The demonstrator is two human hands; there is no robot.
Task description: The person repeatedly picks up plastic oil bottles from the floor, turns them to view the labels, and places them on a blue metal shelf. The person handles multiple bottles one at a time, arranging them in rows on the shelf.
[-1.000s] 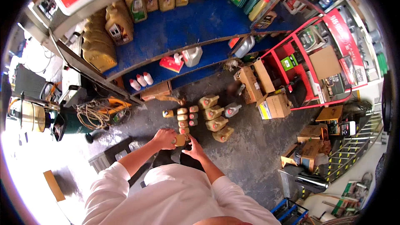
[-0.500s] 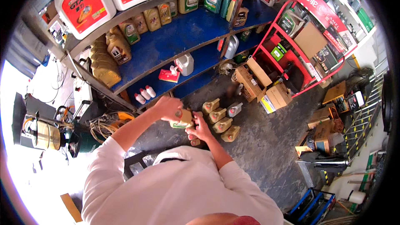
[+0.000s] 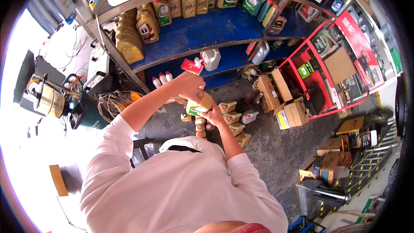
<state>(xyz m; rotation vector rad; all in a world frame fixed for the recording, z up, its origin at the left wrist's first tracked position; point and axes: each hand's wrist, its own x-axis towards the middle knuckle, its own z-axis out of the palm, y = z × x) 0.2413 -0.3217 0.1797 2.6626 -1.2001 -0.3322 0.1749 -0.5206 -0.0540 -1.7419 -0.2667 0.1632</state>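
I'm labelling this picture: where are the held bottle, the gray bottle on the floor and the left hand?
Held bottle (image 3: 201, 106): head view, on its body.
Gray bottle (image 3: 249, 117): head view, on its body.
Left hand (image 3: 190, 87): head view, on the back of the hand.

Blue-decked shelving stands at 12 o'clock, red rack between 2 and 3; scuffed gray floor shows toward 4 o'clock; white glare fills 8 o'clock.

2 cardboard boxes stood just left of the red trolley; farther left of it stretched a blue-decked shelving rack.
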